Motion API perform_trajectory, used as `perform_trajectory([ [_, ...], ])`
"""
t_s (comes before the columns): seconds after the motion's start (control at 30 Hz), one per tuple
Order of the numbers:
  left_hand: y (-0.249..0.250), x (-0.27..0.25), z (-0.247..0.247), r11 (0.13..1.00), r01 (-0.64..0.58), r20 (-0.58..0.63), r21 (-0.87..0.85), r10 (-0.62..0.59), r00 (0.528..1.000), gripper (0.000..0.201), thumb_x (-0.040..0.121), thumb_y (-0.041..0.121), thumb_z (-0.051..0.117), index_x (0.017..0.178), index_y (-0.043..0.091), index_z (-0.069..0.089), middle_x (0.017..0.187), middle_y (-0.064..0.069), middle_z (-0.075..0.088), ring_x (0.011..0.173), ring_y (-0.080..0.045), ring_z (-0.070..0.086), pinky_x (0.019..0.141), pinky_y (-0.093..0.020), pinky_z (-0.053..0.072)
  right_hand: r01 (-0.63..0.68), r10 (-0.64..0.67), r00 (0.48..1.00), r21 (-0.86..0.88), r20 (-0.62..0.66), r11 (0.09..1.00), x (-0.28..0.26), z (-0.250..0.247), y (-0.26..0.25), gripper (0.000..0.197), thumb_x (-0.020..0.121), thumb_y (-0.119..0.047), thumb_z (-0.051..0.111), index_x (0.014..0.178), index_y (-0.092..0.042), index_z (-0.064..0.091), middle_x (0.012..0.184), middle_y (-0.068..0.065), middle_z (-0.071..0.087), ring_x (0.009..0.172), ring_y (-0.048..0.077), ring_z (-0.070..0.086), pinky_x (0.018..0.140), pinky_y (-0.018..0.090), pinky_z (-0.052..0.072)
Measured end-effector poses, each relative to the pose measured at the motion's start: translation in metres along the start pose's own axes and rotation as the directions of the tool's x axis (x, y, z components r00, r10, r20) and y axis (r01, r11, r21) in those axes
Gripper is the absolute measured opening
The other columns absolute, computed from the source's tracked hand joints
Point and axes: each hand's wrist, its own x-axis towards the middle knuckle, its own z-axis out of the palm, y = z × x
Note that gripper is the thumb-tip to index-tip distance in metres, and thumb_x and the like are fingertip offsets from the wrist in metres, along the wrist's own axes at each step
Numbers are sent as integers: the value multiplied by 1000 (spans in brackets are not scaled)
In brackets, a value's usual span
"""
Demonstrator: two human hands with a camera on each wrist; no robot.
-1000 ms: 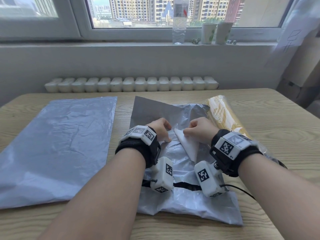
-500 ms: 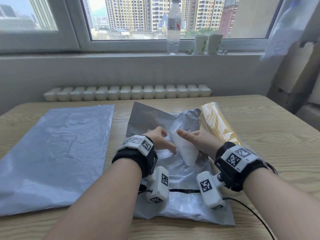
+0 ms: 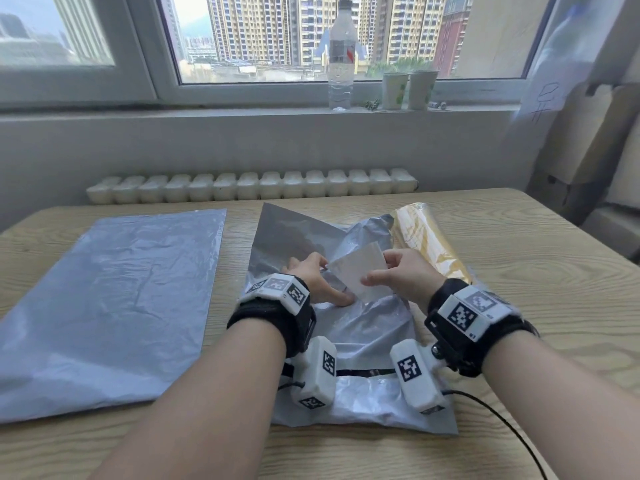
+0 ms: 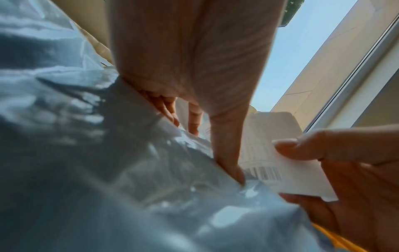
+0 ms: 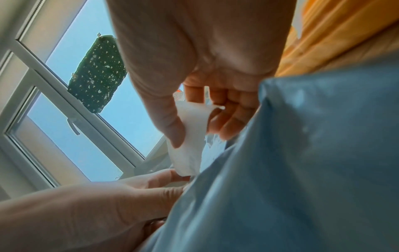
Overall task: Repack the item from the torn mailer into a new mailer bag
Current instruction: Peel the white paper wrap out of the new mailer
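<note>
Nearest the front edge of the table (image 3: 519,244) lies the torn mailer (image 3: 367,341), crumpled grey plastic with a black strip across its lower part, reaching back toward the middle of the table. Both hands work on it. The left hand (image 3: 317,282) presses down on the mailer, its thumb and fingertips straight against the plastic; the left wrist view shows the thumb pushed into the film right beside a barcode. The right hand (image 3: 403,278) pinches a white label (image 3: 360,271) between thumb and fingers, and the label stands up off the mailer, its lower edge close to the left thumb; whether that edge is still stuck to the plastic cannot be told. Just right of the mailer, touching its right side and running toward the far right of the table, lies the item (image 3: 429,244), a long yellow thing in clear wrap. On the left half of the table, apart from the torn mailer, a new mailer (image 3: 104,299) lies flat. Beyond the far edge stands a white radiator (image 3: 249,187), and on the windowsill above it a bottle (image 3: 341,57) and two cups (image 3: 408,88).
</note>
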Motion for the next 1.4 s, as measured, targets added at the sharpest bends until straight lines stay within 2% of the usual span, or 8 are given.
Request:
perform_trajectory([
  [0.27, -1, 2, 2, 1000, 6, -21, 28, -5, 1000, 91, 56, 53, 85, 132, 37, 37, 134, -6, 35, 125, -28, 43, 103, -45, 42, 23, -24, 1000, -41, -17, 999, 1, 7, 6, 30, 82, -8, 67, 111, -4, 63, 104, 15, 68, 96, 29, 66, 87, 46, 55],
  [0.63, 0, 2, 2, 1000, 3, -17, 21, -2, 1000, 91, 57, 52, 85, 133, 35, 37, 136, -7, 34, 124, -28, 44, 100, -41, 42, -52, 52, 997, 15, -61, 999, 1, 4, 7, 28, 88, -5, 57, 116, 0, 55, 109, 19, 61, 90, 28, 62, 64, 31, 55],
  [0.73, 0, 2, 1, 1000, 6, -12, 15, -6, 1000, 89, 57, 51, 85, 131, 35, 38, 136, -7, 34, 123, -28, 45, 99, -40, 43, -86, 91, 995, 93, -52, 992, 0, 4, 7, 30, 89, -3, 55, 119, 2, 52, 111, 21, 57, 87, 29, 61, 65, 38, 58],
  [0.83, 0, 2, 1, 1000, 2, -5, 9, -2, 1000, 89, 59, 48, 86, 132, 34, 38, 136, -7, 34, 122, -28, 46, 98, -40, 43, -61, 59, 992, -16, -116, 998, 3, 2, 10, 39, 82, -1, 57, 121, -5, 52, 107, 14, 61, 94, 29, 62, 80, 45, 56],
  [0.97, 5, 1, -2, 999, 15, 13, 34, -15, 1000, 91, 60, 43, 87, 135, 32, 37, 137, -8, 34, 122, -29, 46, 100, -41, 43, 44, -73, 989, -218, -128, 975, 3, 2, 5, 78, 71, 13, 53, 134, -31, 41, 118, -3, 55, 97, 18, 55, 73, 27, 44],
  [1.2, 16, 6, -9, 994, -38, 15, 99, 37, 999, 95, 56, 32, 92, 133, 20, 38, 130, -3, 52, 114, -26, 54, 86, -36, 49, 112, -178, 977, -420, -120, 901, 6, 9, -10, 4, 69, -28, 74, 71, -28, 70, 77, -13, 69, 76, 6, 65, 74, 29, 56],
  [1.33, 18, 8, -9, 999, 1, 28, 36, -2, 1000, 96, 57, 27, 91, 131, 10, 33, 118, -9, 58, 105, -28, 59, 85, -39, 52, 56, -130, 980, -419, -150, 906, 11, 7, -7, 23, 68, -26, 81, 79, -27, 61, 82, -10, 61, 83, 13, 62, 73, 29, 52],
  [1.4, 17, 11, -12, 999, 1, 70, -54, 3, 998, 80, 63, 27, 88, 124, 9, 40, 95, -7, 62, 82, -22, 61, 72, -33, 51, 27, -91, 985, -392, -144, 919, 13, 6, -4, 29, 69, -25, 81, 91, -26, 62, 86, -9, 59, 85, 14, 60, 71, 28, 47],
])
